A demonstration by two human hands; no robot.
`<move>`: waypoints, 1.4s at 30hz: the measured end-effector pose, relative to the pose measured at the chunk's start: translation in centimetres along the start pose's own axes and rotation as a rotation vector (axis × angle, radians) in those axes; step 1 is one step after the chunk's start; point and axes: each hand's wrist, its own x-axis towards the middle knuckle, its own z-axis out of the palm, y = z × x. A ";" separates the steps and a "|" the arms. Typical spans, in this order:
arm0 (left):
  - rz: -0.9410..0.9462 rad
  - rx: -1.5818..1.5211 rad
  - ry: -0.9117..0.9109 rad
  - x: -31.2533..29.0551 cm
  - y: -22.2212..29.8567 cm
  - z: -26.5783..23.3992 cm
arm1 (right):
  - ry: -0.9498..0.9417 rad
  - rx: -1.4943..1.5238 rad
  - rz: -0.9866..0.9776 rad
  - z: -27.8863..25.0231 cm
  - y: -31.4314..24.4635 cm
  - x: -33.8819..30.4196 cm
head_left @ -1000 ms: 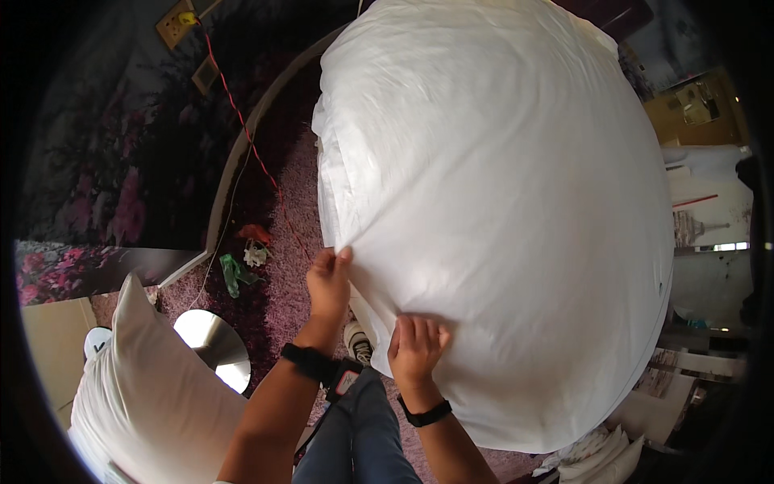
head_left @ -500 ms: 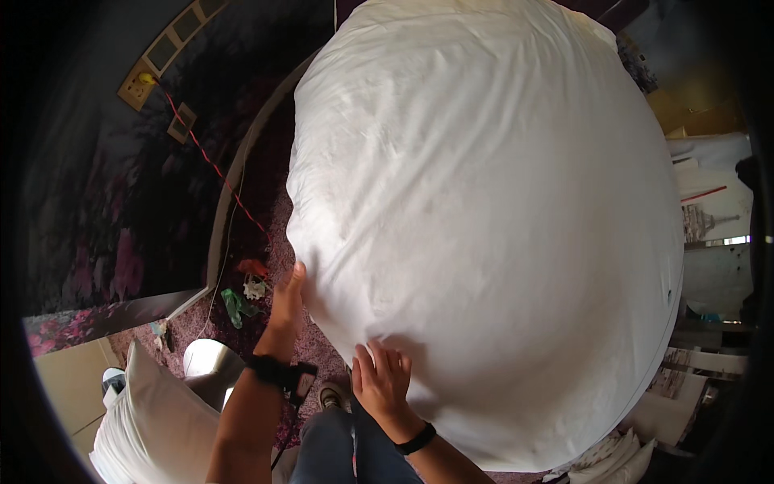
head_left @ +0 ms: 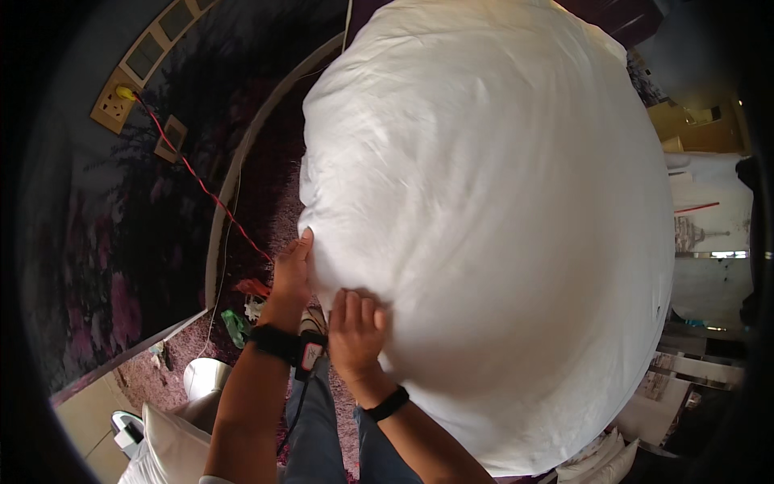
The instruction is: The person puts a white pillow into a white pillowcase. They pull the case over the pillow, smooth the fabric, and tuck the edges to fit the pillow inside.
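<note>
Two bare hands, both at the near left edge of one large white sheet point(head_left: 500, 202). Left hand point(head_left: 292, 273): thumb raised against the sheet's edge, fingers mostly hidden; whether it grips cloth cannot be told. Right hand point(head_left: 357, 327): just beside it, nearer the body, fingers bent and close together against the sheet; whether cloth is pinched cannot be told. One black strap point(head_left: 274, 344) on the left wrist, with a small dark box point(head_left: 310, 355); one black band point(head_left: 387, 402) on the right. Sheet: spread broadly ahead and to the right, lightly creased. Left of the hands, on purple carpet point(head_left: 173, 363): one green wrapper point(head_left: 234, 327), one orange-red scrap point(head_left: 252, 287). Lower left: one white pillow point(head_left: 173, 452). Farther out, upper left: one red cord point(head_left: 193, 173), its yellow plug point(head_left: 124, 93) in a wall socket point(head_left: 111, 113).
</note>
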 end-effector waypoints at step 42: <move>-0.129 0.233 0.189 7.5 5.5 1.2 | -0.232 0.415 0.161 -1.1 6.1 7.7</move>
